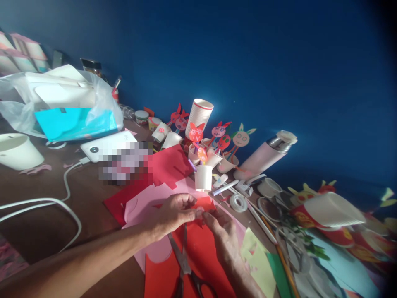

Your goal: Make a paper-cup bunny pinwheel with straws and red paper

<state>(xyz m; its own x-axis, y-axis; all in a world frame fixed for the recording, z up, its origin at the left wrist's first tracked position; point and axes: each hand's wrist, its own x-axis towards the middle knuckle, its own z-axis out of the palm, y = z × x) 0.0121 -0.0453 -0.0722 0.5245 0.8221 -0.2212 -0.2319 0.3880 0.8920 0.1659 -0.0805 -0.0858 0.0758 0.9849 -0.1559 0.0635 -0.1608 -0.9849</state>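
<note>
Blue wall (279, 74) behind, brown table (37, 207) below, a small red paper cutout (204, 203) sits pinched in the left grip (175, 215), just beside the right grip (221, 236), which touches it, though whether it pinches I cannot tell.
</note>
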